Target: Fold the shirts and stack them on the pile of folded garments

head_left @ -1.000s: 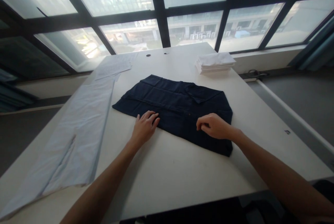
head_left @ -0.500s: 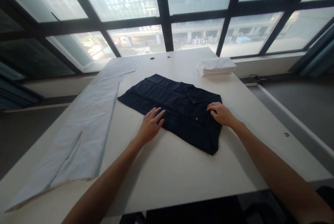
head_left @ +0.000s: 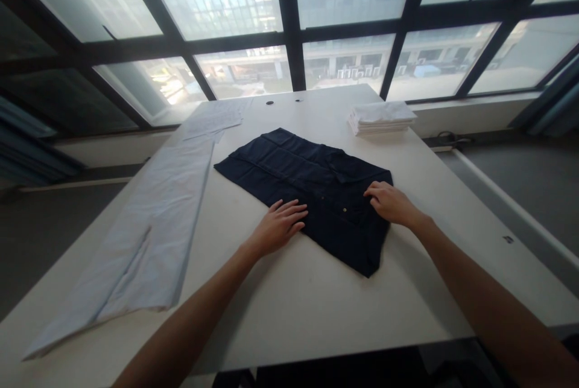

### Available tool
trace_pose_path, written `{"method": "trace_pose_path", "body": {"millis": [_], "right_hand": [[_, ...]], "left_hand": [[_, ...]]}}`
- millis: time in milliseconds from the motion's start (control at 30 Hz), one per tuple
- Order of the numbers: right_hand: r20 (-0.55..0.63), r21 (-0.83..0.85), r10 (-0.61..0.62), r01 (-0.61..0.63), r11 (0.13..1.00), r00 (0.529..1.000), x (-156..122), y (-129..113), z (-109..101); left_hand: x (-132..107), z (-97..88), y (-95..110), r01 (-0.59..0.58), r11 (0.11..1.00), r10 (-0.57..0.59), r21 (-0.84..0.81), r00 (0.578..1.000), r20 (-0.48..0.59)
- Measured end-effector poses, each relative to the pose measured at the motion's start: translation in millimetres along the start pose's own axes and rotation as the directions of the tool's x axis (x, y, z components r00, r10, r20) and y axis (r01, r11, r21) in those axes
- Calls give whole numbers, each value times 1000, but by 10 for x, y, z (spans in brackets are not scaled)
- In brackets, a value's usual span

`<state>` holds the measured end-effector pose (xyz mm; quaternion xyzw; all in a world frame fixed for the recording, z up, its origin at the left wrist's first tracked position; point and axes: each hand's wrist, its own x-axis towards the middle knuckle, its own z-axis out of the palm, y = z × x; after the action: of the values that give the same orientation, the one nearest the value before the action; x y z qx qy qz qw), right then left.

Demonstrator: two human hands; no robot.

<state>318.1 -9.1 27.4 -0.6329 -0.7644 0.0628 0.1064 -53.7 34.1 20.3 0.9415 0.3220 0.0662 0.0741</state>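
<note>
A dark navy garment lies folded flat on the white table, slanting from upper left to lower right. One small metal button or snap shows on its right half. My left hand rests flat with fingers stretched out over the garment's near edge. At the right end, my right hand has its fingers curled together against the cloth, pinching it near the edge. The exact bit of fabric between those fingertips is hard to see.
White cloth with a slit-like fold runs along the table's left side, with printed paper sheets beyond it. A stack of folded white cloths sits at the back right. Dark-framed windows stand behind.
My left hand has slid rightward along the garment's near edge and lies flatter. My right hand stays at the right end, its fingers more curled. The view has shifted slightly.
</note>
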Motion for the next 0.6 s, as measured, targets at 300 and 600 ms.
{"method": "trace_pose_path", "body": {"millis": [300,600], "right_hand": [[150,40,-40,35,999,988,-175,-337,-124],[217,290,-291,223,931,932,-385,-1006,1]], "left_hand": [[10,-17,-98,167,985,-160,45,980,-122],[-14,-48,-148,438,887,-405,148,891,-205]]}}
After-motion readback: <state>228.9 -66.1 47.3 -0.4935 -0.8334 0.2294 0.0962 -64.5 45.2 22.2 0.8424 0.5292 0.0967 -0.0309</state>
